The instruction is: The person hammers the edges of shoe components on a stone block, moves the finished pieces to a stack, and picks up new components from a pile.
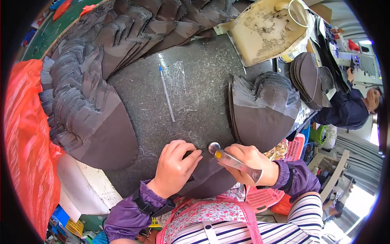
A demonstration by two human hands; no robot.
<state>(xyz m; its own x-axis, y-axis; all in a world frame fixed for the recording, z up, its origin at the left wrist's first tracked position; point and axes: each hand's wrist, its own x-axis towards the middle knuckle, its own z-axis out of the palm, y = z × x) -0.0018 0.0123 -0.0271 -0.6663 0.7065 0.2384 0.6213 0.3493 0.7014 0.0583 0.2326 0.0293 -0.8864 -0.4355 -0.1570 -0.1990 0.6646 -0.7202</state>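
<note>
My right hand point(254, 162) is wrapped round a metal hammer point(243, 167) with a round, shiny face and a flared tail. The hammer's face point(214, 147) is close over the edge of a dark brown shoe upper piece point(217, 179) at the table's near edge. Left of it, my left hand point(175, 164) is closed, thumb and forefinger pinched at that piece's edge; the exact grip is partly hidden. Just beyond my right hand sits a stack of similar dark upper pieces point(262, 118). A clear pen with a blue tip point(166, 93) rests on the dark tabletop point(142, 97).
Long fanned stacks of dark pieces point(95, 122) line the left and far sides. A stained cream container point(268, 32) stands far right, beside more dark pieces point(304, 75). Red plastic sheeting point(30, 142) hangs at left. A pink basket point(264, 197) is below right. Another person point(345, 107) is at right.
</note>
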